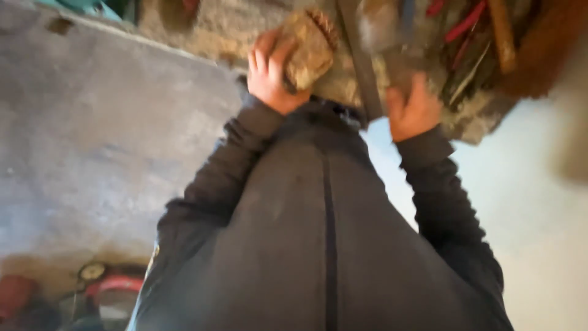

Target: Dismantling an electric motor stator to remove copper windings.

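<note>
1. Stone block [309,46] at 12 o'clock, already lifted and clasped by left hand [269,73]; not yet set down anywhere visible.
2. Left fingers curled around block's lower edge; arm in dark sleeve [214,178] stretched forward.
3. Right hand [413,110] at 1 o'clock, partly closed near dark metal bar [361,67]; grip on bar impossible to confirm, picture blurred.
4. Red-handled tools [465,24] at 2 o'clock, untouched.
</note>
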